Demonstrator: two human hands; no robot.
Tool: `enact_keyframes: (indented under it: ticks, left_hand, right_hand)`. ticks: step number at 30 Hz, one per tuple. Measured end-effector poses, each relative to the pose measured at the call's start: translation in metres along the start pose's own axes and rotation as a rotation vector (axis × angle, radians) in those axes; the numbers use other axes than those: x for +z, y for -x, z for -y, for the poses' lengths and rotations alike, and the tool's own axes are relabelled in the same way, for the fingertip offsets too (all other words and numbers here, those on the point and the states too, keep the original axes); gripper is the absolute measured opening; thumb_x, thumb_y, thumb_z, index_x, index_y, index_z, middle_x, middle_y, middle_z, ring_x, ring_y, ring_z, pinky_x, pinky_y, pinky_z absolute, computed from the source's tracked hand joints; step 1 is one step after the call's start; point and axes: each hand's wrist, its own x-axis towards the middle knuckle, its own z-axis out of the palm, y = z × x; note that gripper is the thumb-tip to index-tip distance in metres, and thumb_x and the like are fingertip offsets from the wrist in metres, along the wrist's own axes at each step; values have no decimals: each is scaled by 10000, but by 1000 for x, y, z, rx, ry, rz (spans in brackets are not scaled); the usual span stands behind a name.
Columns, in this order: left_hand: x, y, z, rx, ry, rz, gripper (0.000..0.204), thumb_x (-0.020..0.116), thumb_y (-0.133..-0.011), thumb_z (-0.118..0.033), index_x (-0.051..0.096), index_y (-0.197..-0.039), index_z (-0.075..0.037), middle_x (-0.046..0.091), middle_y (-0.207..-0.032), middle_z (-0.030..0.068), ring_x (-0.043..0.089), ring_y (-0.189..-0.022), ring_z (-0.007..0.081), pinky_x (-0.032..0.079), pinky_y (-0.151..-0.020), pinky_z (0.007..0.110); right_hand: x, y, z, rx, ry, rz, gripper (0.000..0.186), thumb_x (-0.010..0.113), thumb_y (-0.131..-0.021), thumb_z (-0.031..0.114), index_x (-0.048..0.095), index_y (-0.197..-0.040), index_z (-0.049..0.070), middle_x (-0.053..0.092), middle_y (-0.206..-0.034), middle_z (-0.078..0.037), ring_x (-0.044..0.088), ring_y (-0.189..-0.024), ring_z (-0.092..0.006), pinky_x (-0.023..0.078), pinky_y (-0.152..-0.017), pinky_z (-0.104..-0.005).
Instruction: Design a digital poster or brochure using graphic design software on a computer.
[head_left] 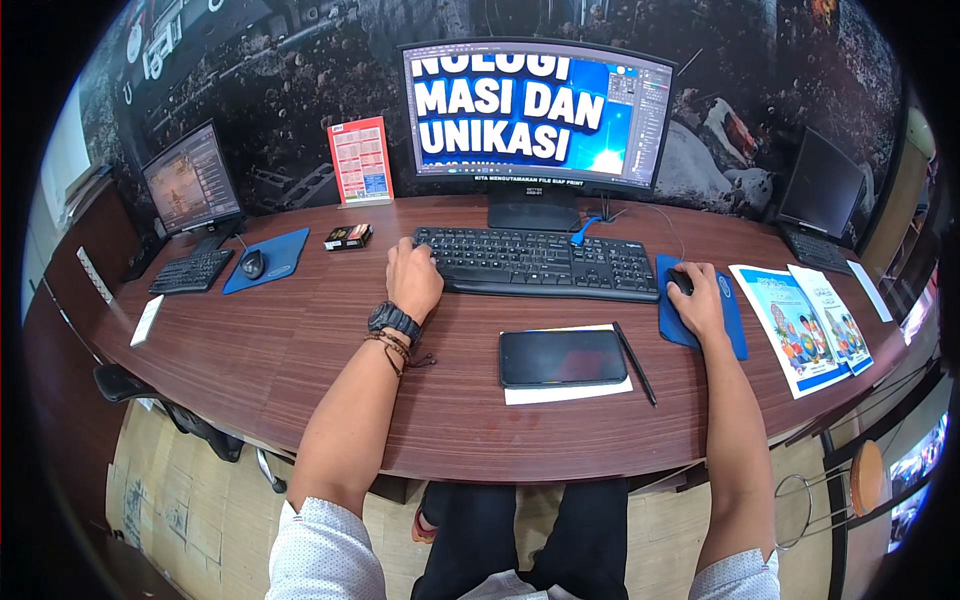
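Note:
My left hand [413, 280] rests at the left end of a black keyboard [540, 262]. Its fingers are bent over the corner keys and hold nothing. A dark watch [395, 320] and a beaded bracelet [391, 347] circle that wrist. Over a black computer mouse [682, 283] on a blue mouse pad [676, 325], my right hand [705, 303] is closed, hiding part of it. Behind the keyboard stands a curved monitor [535, 115] showing big white lettering on blue. Between my forearms lies a dark smartphone [562, 358] on white paper [560, 394], with a black pen [636, 366] beside it.
Right of the mouse pad lie colourful printed booklets [800, 325]. A small dark box [348, 237] and a red-and-white card stand [361, 162] are left of the monitor. Further left are a second monitor [190, 178], keyboard [192, 271] and mouse [252, 264]. Another dark monitor [822, 186] stands far right.

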Motion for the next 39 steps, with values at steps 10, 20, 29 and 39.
enact_keyframes:
  ticks: [10,20,29,39]
  left_hand:
    - [-11,5,-20,-164,-20,149,647,728,-836,-443,603,-1310,-20,492,-1347,239,403,-1304,429,330,-1087,568]
    - [-12,5,-19,-184,-57,195,683,708,-854,-478,589,-1339,-11,509,-1337,255,452,-1269,426,368,-1082,509]
    - [-3,3,-6,-26,60,-35,225,671,-869,-123,714,-1055,-5,587,-1177,214,557,-1094,412,474,-940,469]
    - [3,2,-4,-35,4,-33,124,606,-839,1,716,-898,2,585,-1116,223,587,-1005,420,501,-877,487]
  right_hand:
    - [3,0,-4,-3,-17,-14,350,700,-829,220,671,-1151,87,552,-1238,-178,592,-1122,-383,486,-967,-446]
    - [1,0,-3,7,-6,-11,314,689,-808,199,674,-1100,84,564,-1195,-161,595,-1108,-376,492,-955,-446]
    - [2,0,-1,0,-7,-12,328,676,-813,196,664,-1122,85,555,-1216,-168,587,-1124,-380,488,-962,-447]
    - [0,1,-1,10,-5,-7,340,671,-806,198,665,-1124,77,559,-1225,-164,589,-1126,-374,486,-966,-443]
